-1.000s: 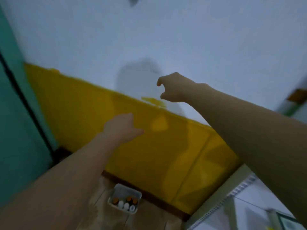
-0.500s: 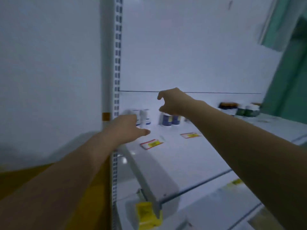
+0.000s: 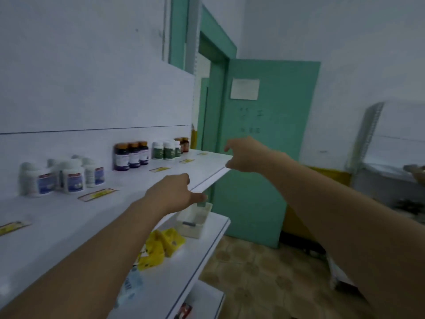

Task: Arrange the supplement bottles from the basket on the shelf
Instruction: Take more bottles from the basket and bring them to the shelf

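Two bare arms reach forward, and neither hand holds anything. Nearest, the left hand (image 3: pixel 174 192) hangs over the front edge of the white shelf (image 3: pixel 69 226), fingers loosely curled and thumb pointing right. Below that hand, yellow packets (image 3: pixel 161 247) lie on the lower shelf board (image 3: pixel 174 272). Just beyond them, under the thumb, stands a clear plastic tub (image 3: pixel 195 217).

Further out and up to the right, the right hand (image 3: pixel 246 155) hovers just off the shelf's far corner, fingers slack and half bent, forefinger aimed left.

The supplement bottles (image 3: pixel 134 155) stand in groups along the back of the shelf, to the left of both hands. The white bottles with blue labels (image 3: pixel 62 178) are nearest, well left of the left hand. Then come the dark bottles with orange caps (image 3: pixel 122 157), then the white-capped bottles with green labels (image 3: pixel 166 150). Last are the small brown bottles (image 3: pixel 184 143), closest to the right forefinger. Yellow price tags (image 3: pixel 97 194) lie flat in front of the groups.

Behind the right hand stands a green door (image 3: pixel 264 180) with a pale sheet (image 3: pixel 245 88) stuck on it.
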The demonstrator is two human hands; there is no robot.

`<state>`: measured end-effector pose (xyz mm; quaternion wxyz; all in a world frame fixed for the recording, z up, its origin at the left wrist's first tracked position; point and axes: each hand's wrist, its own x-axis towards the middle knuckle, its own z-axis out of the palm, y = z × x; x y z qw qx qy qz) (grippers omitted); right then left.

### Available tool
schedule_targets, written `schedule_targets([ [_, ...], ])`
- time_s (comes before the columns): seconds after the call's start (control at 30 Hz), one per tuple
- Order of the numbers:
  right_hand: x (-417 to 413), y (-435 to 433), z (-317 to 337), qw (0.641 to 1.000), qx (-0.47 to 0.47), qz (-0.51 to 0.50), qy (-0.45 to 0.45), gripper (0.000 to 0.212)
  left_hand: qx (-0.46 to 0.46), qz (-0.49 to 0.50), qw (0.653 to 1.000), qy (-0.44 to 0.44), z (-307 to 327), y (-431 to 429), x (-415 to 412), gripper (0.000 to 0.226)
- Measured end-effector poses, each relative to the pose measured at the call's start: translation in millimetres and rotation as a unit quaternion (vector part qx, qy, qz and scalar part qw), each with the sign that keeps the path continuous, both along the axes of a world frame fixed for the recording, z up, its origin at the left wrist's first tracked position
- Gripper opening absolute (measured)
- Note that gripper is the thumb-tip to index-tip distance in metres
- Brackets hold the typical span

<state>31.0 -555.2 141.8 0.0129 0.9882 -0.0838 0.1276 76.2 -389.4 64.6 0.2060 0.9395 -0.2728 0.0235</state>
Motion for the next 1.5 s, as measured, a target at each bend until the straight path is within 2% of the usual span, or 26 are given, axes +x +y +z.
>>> schedule_targets([
  [0.27,51,-162,-33,0.995,0.030,-0.089,0.021,0.040,-0.026,-0.074,0.996,0.035,-18,-167,72,0.052],
  [0.5,122,-268,-43,0.991,0.043,-0.126,0.016,0.047,-0.011,-0.121,0.993,0.007,-18,-274,163,0.053],
  [0.77,237,-378,-37,0.991,0.054,-0.122,0.016,0.050,-0.027,-0.103,0.994,0.019,-8,-386,275,0.051],
  [1.0,359,-464,-54,0.997,0.070,-0.015,0.026,0.050,-0.049,0.002,0.999,0.008,-20,-453,360,0.053],
  [1.2,457,-482,-34,0.993,0.041,0.103,0.044,0.047,-0.074,0.107,0.991,0.010,-3,-470,422,0.030],
  [1.33,518,-461,-34,0.982,0.047,0.176,0.043,0.039,-0.058,0.181,0.982,-0.004,-7,-459,461,0.049],
  [1.5,580,-423,-52,0.962,0.065,0.265,0.030,0.035,-0.047,0.272,0.961,-0.019,-24,-425,503,0.058],
])
